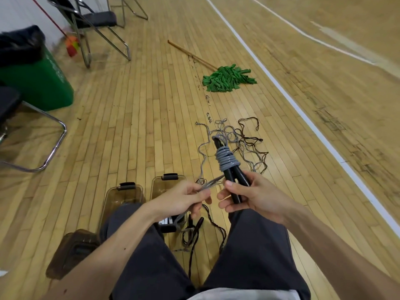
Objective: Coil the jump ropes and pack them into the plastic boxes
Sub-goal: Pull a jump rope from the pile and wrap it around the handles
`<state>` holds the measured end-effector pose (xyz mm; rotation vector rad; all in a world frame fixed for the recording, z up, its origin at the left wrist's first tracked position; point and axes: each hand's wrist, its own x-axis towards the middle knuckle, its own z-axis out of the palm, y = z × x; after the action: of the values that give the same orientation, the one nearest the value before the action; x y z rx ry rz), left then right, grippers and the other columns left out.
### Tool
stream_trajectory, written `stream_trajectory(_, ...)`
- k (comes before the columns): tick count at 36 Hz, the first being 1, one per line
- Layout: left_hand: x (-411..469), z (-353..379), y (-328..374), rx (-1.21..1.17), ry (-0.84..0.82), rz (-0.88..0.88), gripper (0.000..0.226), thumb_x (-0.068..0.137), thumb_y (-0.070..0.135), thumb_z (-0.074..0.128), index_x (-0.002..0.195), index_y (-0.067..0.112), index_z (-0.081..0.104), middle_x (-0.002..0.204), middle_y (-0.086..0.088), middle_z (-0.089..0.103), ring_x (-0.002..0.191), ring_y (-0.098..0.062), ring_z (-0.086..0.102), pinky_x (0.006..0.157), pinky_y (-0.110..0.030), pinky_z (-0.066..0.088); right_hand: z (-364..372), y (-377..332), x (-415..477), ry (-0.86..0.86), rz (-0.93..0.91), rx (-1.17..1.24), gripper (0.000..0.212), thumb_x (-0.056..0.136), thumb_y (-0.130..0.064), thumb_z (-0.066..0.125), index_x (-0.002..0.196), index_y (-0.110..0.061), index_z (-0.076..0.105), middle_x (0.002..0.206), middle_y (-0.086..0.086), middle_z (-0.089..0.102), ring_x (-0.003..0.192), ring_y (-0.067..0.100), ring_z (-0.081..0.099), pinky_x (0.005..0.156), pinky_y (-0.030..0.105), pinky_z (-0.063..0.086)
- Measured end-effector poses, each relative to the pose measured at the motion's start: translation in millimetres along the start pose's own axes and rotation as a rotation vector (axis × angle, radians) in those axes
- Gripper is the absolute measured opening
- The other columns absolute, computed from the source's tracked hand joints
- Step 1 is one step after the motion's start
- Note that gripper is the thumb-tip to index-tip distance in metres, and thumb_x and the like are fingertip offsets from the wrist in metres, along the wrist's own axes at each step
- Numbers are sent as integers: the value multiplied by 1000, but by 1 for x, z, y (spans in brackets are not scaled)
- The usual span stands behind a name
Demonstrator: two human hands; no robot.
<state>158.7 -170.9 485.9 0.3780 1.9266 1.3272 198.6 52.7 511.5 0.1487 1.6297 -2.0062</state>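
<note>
Right hand (257, 195) grips the black handles (228, 176), grey rope (226, 159) coiled round them; left hand (181, 200) pinches the loose strand (213, 181). Plastic boxes (123, 195) stand on the floor (140, 126) at nine o'clock of the hands, tangled ropes (249, 144) at twelve.

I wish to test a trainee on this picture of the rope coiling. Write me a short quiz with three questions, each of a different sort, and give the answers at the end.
1. True or false: the right hand grips the black handles of a jump rope.
2. What does the left hand pinch? A) a strand of the grey rope that is wound around the handles; B) a box lid; C) a chair leg.
3. Fill the gap: farther off, a ____ mop lies on the wooden floor.

Key: 1 true; 2 A; 3 green.
</note>
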Motion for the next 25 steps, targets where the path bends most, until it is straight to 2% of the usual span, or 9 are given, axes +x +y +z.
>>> stream_trajectory(4,1,5,-3,121,77,-24,35,104,39,46,91,13,65,57,5,40,51,-11,40,55,-27,44,-6,8,5,65,-18,-114,15,98,-15,63,105,-4,57,85,14,69,75,26,67,72,36,61)
stream_trajectory(8,0,10,-1,469,161,21,28,102,42,51,89,21,64,60,13,49,51,-2,41,56,-23,36,-7,17,11,140,-63,-207,10,99,-13,62,99,-3,58,77,11,65,68,24,64,67,35,57)
stream_trajectory(12,-3,17,7,732,229,82,28,103,44,46,95,21,59,70,9,54,58,-6,46,56,-25,33,-11,23,18,213,-65,-296,16,99,-14,63,104,0,58,74,8,63,62,21,60,60,32,53)
stream_trajectory(15,-6,24,17,992,265,132,26,106,44,37,104,22,53,71,11,46,61,-8,45,56,-26,31,-12,27,22,223,-36,-359,17,99,-15,64,105,-1,57,72,7,60,56,18,56,54,28,50)
stream_trajectory(20,-8,30,31,1132,276,183,27,108,37,35,117,20,53,83,4,51,72,-17,53,63,-28,42,-8,31,23,248,-69,-483,18,99,-18,64,105,-2,57,71,7,59,57,19,56,53,28,49)
stream_trajectory(25,-9,21,43,1152,259,203,23,107,30,39,112,19,59,91,2,61,77,-16,59,71,-30,52,-7,32,21,230,-54,-565,18,98,-19,63,103,-2,57,71,7,57,56,16,53,52,23,48)
